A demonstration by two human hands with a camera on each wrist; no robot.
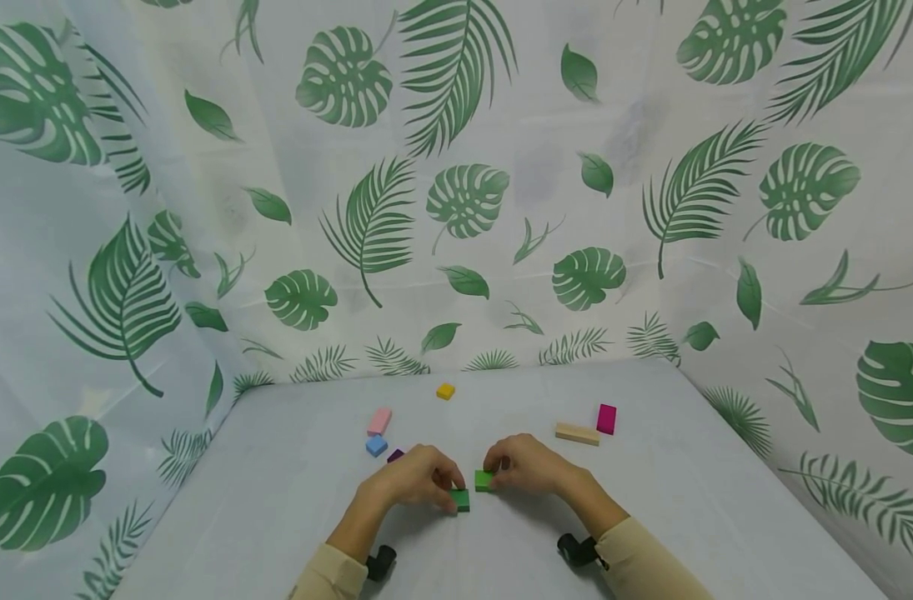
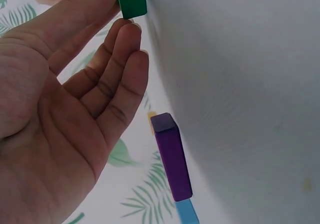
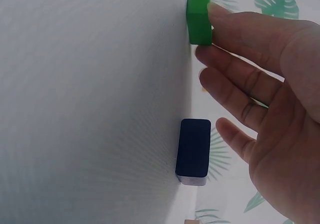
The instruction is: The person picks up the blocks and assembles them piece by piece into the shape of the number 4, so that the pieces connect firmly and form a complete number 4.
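Observation:
My left hand (image 1: 420, 479) pinches a dark green block (image 1: 462, 501) between thumb and fingers, low over the table; the left wrist view shows the same green block (image 2: 133, 1) at its top edge. Slightly farther off, my right hand (image 1: 529, 467) pinches a bright green block (image 1: 483, 481), also seen as the green block (image 3: 200, 17) in the right wrist view. A small gap separates the two blocks. Beyond the left hand lies a purple block (image 2: 173, 159), mostly hidden in the head view. A dark navy block (image 3: 194, 148) lies by the right hand's lower fingers.
Left of centre on the white table (image 1: 261, 500) lie a pink block (image 1: 379, 421) and a blue block (image 1: 377, 446). A yellow block (image 1: 445, 391) lies near the back. At right are a tan wooden block (image 1: 577, 433) and a magenta block (image 1: 607, 419). Leaf-printed curtains (image 1: 516, 217) surround the table.

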